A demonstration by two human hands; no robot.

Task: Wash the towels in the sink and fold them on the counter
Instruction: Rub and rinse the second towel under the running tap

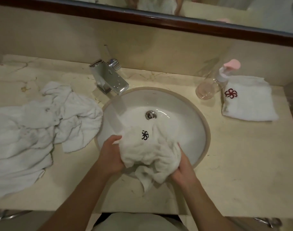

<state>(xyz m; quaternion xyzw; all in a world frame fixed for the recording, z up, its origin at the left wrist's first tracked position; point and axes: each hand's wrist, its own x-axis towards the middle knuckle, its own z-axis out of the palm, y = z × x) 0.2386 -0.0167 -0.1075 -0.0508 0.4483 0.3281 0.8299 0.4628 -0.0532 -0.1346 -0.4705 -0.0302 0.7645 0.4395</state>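
A bunched white towel (149, 152) with a dark flower emblem sits over the near side of the round white sink (192, 112). My left hand (109, 155) grips its left side and my right hand (182, 169) grips its right side, fingers curled into the cloth. A corner of it hangs over the sink's front rim. Crumpled white towels (35, 130) lie heaped on the counter to the left. A folded white towel (249, 102) with a red emblem lies flat at the right.
A chrome faucet (109, 80) stands behind the sink at its left. A clear pump bottle (210, 85) with a pink top stands between sink and folded towel. The beige marble counter (242, 155) runs to a wall with a dark-framed mirror above.
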